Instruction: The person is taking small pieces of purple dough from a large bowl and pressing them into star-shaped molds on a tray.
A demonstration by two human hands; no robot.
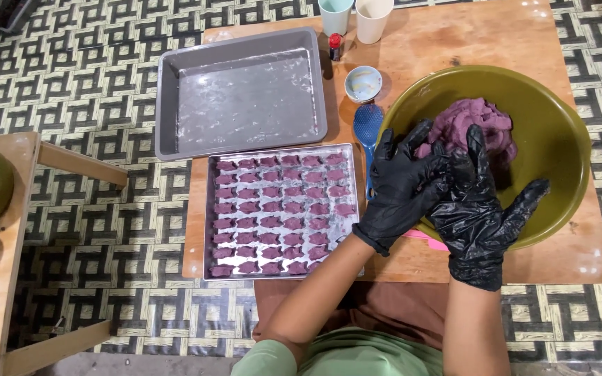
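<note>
We note a low wooden table [454, 42] standing on a geometric-patterned floor mat [92, 104]. On it lie an empty grey baking pan [242, 94], a metal tray [212, 209] filled with rows of small purple shaped dough pieces [273, 209], a blue scoop [368, 125], a small bowl [363, 83], a little red-capped bottle [334, 46] and two cups [354, 15]. Both hands wear black gloves. The left hand [402, 188] and right hand [479, 202] are pressed together over the near rim of the olive-green bowl [559, 139], fingers spread; whether anything sits between the palms we cannot tell. The purple dough mass [479, 122] lies inside the bowl, just beyond the fingertips. Risk, in our judgement: the bowl overhangs the filled tray's side, and a nudge from the left forearm could disturb the pieces nearest it.
</note>
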